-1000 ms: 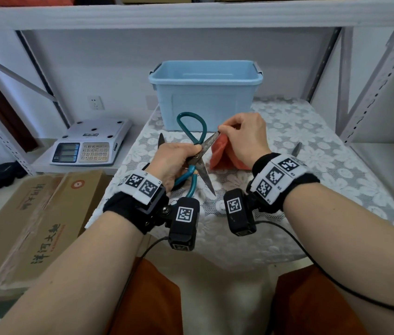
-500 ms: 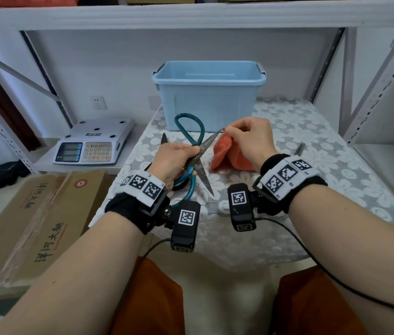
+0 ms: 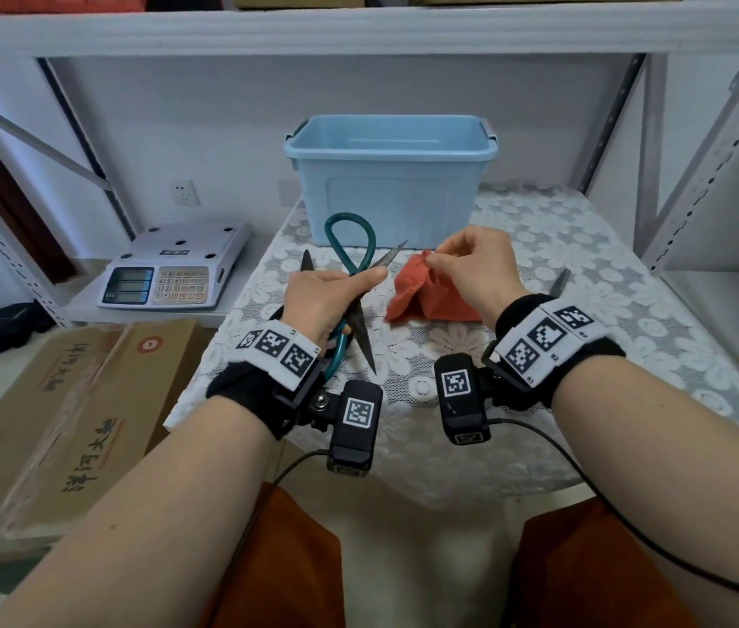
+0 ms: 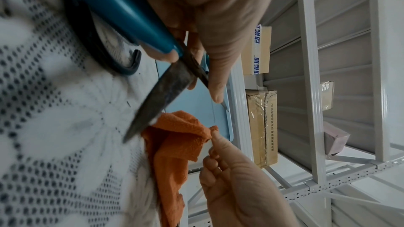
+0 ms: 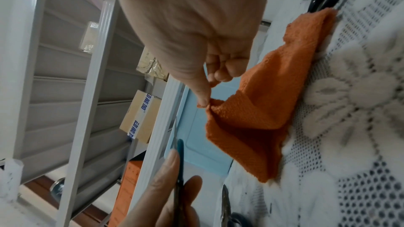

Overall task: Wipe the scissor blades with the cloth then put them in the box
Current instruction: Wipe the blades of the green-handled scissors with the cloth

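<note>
The left hand (image 3: pixel 326 296) grips the teal-handled scissors (image 3: pixel 355 283) around the pivot, held above the lace tablecloth (image 3: pixel 585 247). The blades are spread apart: one points up and away toward the box (image 3: pixel 390 174), the other points down toward the person. One handle loop stands above the hand; the other runs down past the wrist.

The right hand (image 3: pixel 471 269) pinches a raised fold of the orange cloth (image 3: pixel 426 296) between thumb and fingertips. The rest of the cloth drapes down onto the tablecloth. In the head view, the cloth sits just beside the upper blade without touching it. The left wrist view shows the lower blade's tip crossing in front of the cloth; contact there cannot be confirmed.

Step in hand: wiping, judged to be between strokes, with the cloth off the steel.

Next move calls for:
- Bring the pinched fold back onto a blade flat, near the pivot
- Draw it toward the tip, fingers kept behind the cutting edge
- Treat the lower blade likewise
- Close the blades before transfer

The box stands open at the back of the table, well clear of both hands. Other scissors (image 3: pixel 561 281) lie on the tablecloth: one blade tip shows beyond the right wrist, another behind the left hand
</note>
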